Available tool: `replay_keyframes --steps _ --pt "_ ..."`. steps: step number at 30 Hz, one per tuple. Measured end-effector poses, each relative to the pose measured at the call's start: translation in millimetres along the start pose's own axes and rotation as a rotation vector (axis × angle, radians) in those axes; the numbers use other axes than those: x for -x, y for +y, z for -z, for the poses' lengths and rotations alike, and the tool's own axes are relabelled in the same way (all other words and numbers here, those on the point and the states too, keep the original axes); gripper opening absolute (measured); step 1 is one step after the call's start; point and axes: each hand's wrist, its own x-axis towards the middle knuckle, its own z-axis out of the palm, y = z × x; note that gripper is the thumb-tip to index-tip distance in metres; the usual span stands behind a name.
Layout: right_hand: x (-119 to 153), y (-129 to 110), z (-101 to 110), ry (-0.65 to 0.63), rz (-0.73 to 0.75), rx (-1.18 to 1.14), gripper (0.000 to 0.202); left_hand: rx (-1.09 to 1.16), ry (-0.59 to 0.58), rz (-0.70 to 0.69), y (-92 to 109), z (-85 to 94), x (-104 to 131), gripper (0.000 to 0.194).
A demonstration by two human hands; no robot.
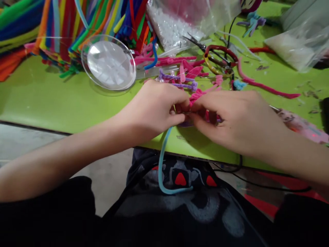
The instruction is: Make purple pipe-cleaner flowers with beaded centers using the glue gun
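Near the table's front edge, my left hand and my right hand meet with fingertips pinched together. A light blue pipe cleaner hangs in a curve from beneath my left fingers, its lower end over the dark clothing on my lap. My right thumb and index finger are closed against the left fingertips; what lies between them is too small and hidden to name. Just behind the fingers lie bent pink pipe cleaners and a purple pipe cleaner piece, partly covered by my hands.
A clear spool stands left of centre. Bundles of colourful pipe cleaners fill the back left. Behind my hands are a bag of white beads and scissors. A pink glue gun lies right; a black cable hangs below.
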Motion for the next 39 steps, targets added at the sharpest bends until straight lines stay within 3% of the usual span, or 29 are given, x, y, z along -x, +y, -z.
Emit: replay_keyframes --steps 5,8,11,18,23,29,36,39 --pt "-2 -1 0 0.001 -0.012 -0.082 0.018 0.033 -0.071 0.005 -5 11.4 1 0.01" --pt "-4 -2 -1 -0.036 -0.087 -0.189 0.017 0.097 -0.196 -0.113 -19 26.6 6 0.021" --pt "-3 -3 -3 -0.051 -0.147 -0.245 0.016 0.122 -0.205 -0.144 -30 34.7 9 0.019" --pt "2 -6 -8 -0.065 -0.102 -0.215 0.017 0.094 -0.174 -0.207 -32 25.7 4 0.014" --pt "6 -6 -9 -0.035 -0.042 -0.164 0.024 0.139 -0.223 -0.195 -37 23.5 -2 0.01" --pt "7 -7 -10 -0.088 -0.019 -0.087 0.026 0.184 -0.285 -0.247 -39 17.5 -10 0.009" --pt "17 -8 -16 0.024 0.174 0.102 0.029 0.15 -0.208 -0.31 -32 9.3 -5 0.009" --pt "21 -10 -13 0.027 0.176 0.068 0.029 0.082 -0.178 -0.297 -27 5.7 0 0.012"
